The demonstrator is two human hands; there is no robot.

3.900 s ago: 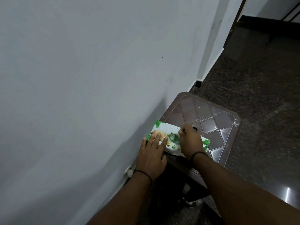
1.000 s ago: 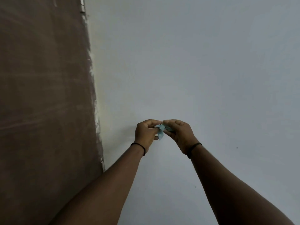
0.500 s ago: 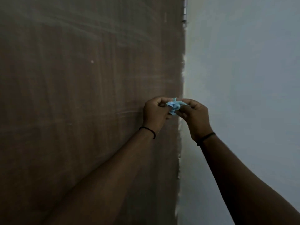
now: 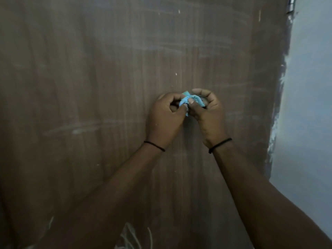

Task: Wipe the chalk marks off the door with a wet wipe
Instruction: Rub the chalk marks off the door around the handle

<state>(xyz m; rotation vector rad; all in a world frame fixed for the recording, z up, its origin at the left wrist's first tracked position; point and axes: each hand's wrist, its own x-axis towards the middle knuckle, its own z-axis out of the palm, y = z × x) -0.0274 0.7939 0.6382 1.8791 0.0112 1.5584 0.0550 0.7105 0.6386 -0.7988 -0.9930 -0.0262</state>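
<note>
A brown wooden door (image 4: 89, 87) fills most of the view. White chalk marks (image 4: 133, 236) show near its bottom edge of the frame, and a fainter smear (image 4: 79, 131) lies at mid-left. A crumpled light-blue wet wipe (image 4: 191, 100) is held in front of the door. My left hand (image 4: 165, 119) pinches its left part and my right hand (image 4: 210, 115) grips its right part. Both hands are raised side by side, fingers curled around the wipe, which is partly hidden by them.
A white wall (image 4: 309, 105) adjoins the door on the right, with rough paint along the door's edge (image 4: 280, 96). Faint horizontal streaks run across the door's upper half.
The view has swung from the stool with the wipe pack to the wall and then onto the door. Both hands keep hold of the wipe, now in front of the door's middle.
</note>
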